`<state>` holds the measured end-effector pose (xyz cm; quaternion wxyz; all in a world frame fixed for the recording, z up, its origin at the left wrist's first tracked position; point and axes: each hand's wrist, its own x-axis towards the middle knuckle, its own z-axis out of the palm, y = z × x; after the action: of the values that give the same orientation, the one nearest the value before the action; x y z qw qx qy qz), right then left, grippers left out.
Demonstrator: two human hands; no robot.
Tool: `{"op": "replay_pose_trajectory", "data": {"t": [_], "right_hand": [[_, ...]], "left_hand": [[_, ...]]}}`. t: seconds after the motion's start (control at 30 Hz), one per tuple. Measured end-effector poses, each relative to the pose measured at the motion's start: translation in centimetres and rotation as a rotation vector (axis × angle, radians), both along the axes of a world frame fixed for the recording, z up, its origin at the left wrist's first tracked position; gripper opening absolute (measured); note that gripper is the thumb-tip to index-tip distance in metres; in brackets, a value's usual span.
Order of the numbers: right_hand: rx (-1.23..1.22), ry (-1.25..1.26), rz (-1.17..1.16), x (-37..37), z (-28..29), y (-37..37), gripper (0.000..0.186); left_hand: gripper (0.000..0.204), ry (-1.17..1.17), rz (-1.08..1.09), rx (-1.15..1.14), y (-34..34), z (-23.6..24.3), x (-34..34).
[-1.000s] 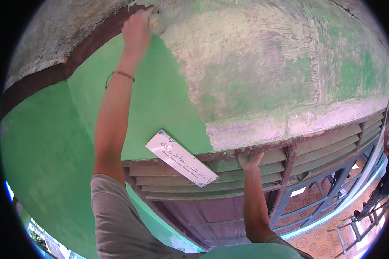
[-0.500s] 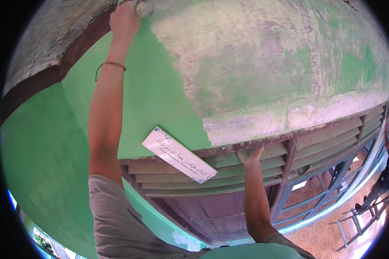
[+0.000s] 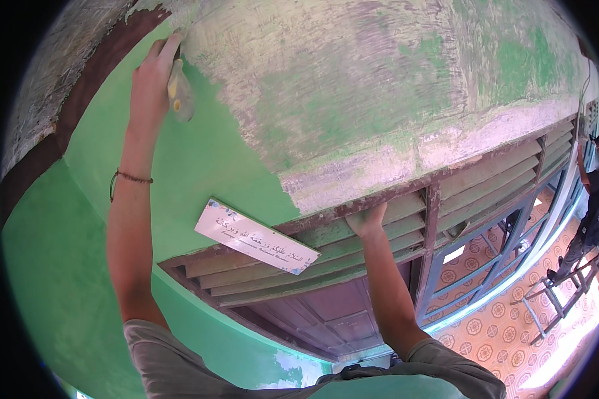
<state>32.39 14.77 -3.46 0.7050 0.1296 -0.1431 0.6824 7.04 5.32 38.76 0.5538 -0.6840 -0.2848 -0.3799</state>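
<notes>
My left hand (image 3: 154,83) is raised high against the wall, closed around a putty knife (image 3: 181,96) with a rounded grey and yellow handle. Most of its blade is hidden. The knife is at the boundary between smooth green paint (image 3: 199,153) and a pale, scraped-looking patch (image 3: 353,86). Lower and to the right, my right hand (image 3: 367,219) is hooked over a wooden louvre slat (image 3: 396,211) under the lintel, its fingertips hidden behind the wood. Between my arms, a white sign (image 3: 256,236) hangs slanted over the louvres.
A brown wooden beam (image 3: 93,83) runs along the upper left. Below the louvres are a brown door (image 3: 326,316) and a blue-framed window (image 3: 486,266). At far right, another person (image 3: 592,199) stands on a trestle (image 3: 559,299) over a patterned tile floor (image 3: 472,352).
My left hand has come down from the beam corner with the putty knife, whose handle now hangs beside the palm. The view has shifted; my right hand keeps its place on the louvres.
</notes>
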Motion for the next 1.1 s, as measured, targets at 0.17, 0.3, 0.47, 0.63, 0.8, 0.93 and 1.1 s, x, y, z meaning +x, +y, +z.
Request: {"op": "replay_pose_trajectory", "data": {"t": [0.17, 0.3, 0.47, 0.63, 0.8, 0.93, 1.1], "right_hand": [[0.051, 0.008, 0.018, -0.2, -1.8, 1.4, 0.069], [-0.031, 0.003, 0.001, 0.0, -1.8, 1.3, 0.07], [-0.179, -0.044, 0.001, -0.1, 0.8, -1.4, 0.071], [-0.185, -0.055, -0.041, -0.1, 0.3, -0.5, 0.07], [-0.134, -0.054, -0.034, 0.2, -1.0, 0.2, 0.067], [-0.161, -0.055, -0.044, -0.4, 0.4, -0.7, 0.066], [-0.177, -0.062, -0.032, -0.4, -0.1, -0.7, 0.071]], "left_hand": [[0.049, -0.056, -0.102, -0.049, -1.0, -1.0, -0.9], [0.063, -0.005, -0.068, 0.085, 0.8, -0.9, -1.7], [0.035, -0.164, -0.14, 0.002, 1.6, 3.7, -1.1], [0.032, 0.047, -0.139, 0.194, 1.9, 3.8, -1.6], [0.039, -0.094, 0.06, 0.138, 0.3, 5.4, 0.5], [0.039, 0.1, -0.058, 0.328, 1.9, 5.2, -1.1], [0.044, 0.138, 0.093, 0.446, 1.9, 4.1, -1.7]]}}
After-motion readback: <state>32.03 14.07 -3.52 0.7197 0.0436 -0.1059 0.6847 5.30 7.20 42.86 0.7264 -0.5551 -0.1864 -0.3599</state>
